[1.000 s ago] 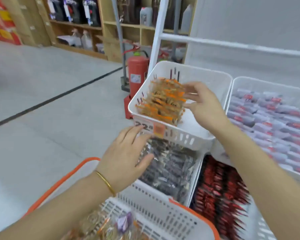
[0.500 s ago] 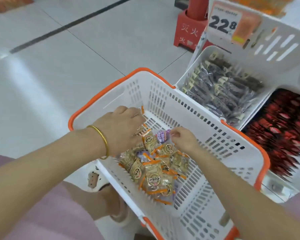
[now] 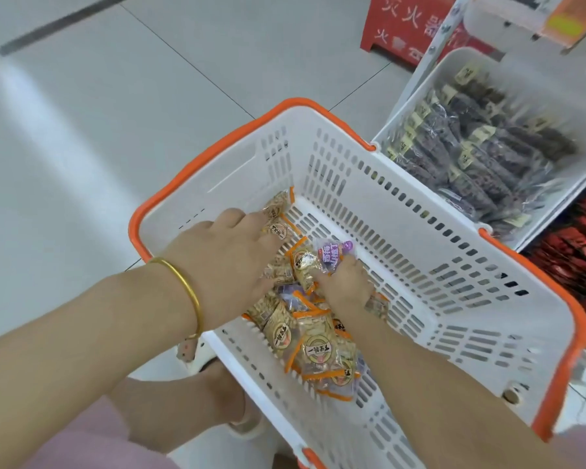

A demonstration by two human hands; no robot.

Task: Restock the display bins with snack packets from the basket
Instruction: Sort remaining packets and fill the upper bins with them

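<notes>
Inside the white slotted plastic basket with the orange rim (image 3: 379, 211), both hands are down among the clear, orange-edged snack packets with round brown labels (image 3: 318, 346). The left hand (image 3: 227, 262), with a thin gold bangle (image 3: 186, 292) on its wrist, lies palm down over the packets at the basket's left side, its fingers spread and curled into the pile; whether they have closed on any one packet cannot be told, since the fingertips are buried. The right hand (image 3: 344, 282) is just beside it, nearly touching, and its fingers (image 3: 332, 269) are pinched on a small purple-printed snack packet (image 3: 335, 255) that stands up above the rest. The other packets lie heaped in the near left part of the basket floor, under and between the two forearms, while the far right part of the floor is bare.

Just beyond the basket's right wall sits a white plastic display bin (image 3: 427, 96) filled with long dark purple-black packets with cream tags (image 3: 481, 157). Lower right, past the basket's rim, red glossy packets (image 3: 575, 252) show in another bin. A red stand with white characters (image 3: 406, 25) rests on the pale grey tiled floor (image 3: 99, 113) at the top.
</notes>
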